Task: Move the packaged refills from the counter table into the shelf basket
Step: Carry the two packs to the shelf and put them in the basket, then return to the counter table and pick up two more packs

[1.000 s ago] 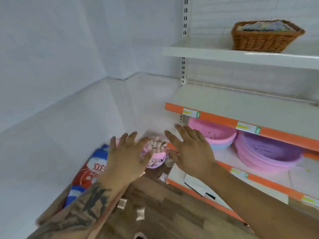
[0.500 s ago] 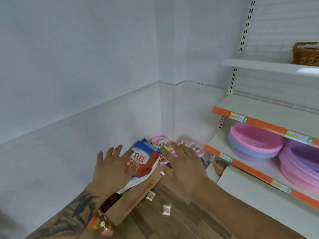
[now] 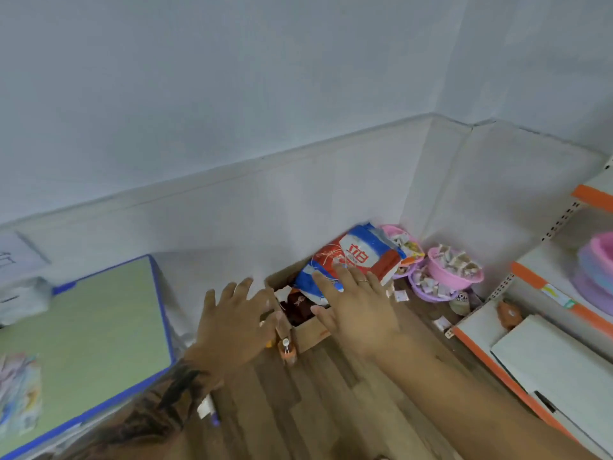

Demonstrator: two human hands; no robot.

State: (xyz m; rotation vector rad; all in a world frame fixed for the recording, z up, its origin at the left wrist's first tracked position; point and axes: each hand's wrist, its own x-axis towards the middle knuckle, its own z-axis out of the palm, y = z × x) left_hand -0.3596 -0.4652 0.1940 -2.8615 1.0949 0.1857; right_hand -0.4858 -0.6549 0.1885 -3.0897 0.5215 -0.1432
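Both my hands are held out in front of me, fingers spread, holding nothing. My left hand [image 3: 232, 323] hovers over the left edge of a cardboard box [image 3: 310, 333] on the floor. My right hand [image 3: 356, 303] hovers above the box, in front of a red, white and blue bag [image 3: 358, 257] that lies on it. At the left stands the counter table [image 3: 89, 327] with a green top and blue edge. Colourful packaged refills [image 3: 18, 390] lie at its near left corner. The wicker shelf basket is out of view.
Pink and purple bowls [image 3: 451, 277] full of small packets stand in the wall corner. White shelves with orange edges [image 3: 544, 283] run along the right, with stacked pink basins [image 3: 597, 263]. Loose packets and a small bottle [image 3: 287, 346] lie on the wooden floor.
My view has swung left and down: the wicker basket and upper shelves left the frame, and the green counter table came in. Both hands stayed spread and moved leftward over the cardboard box.
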